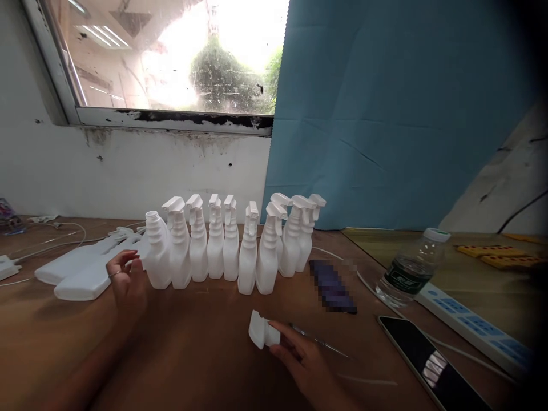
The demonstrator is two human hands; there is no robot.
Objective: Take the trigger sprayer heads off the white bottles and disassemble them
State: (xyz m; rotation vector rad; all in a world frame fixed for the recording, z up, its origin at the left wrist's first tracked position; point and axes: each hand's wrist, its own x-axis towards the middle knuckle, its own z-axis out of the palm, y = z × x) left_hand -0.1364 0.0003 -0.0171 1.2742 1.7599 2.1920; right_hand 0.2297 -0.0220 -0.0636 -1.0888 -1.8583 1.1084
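Just right of the left hand [128, 285], the nearer one, the headless bottle [158, 257] is standing upright, forward and left of the right hand [305, 355]. That left hand is curling loosely, fingers parted, gripping nothing visible; contact, I can't tell. The right is pinching a loose spray head [258, 331]. Farther right, sprayer-topped bottles [231, 254] are standing clustered.

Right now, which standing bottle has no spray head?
The leftmost standing bottle, nearest the left hand: its neck is bare; the others wear spray heads.
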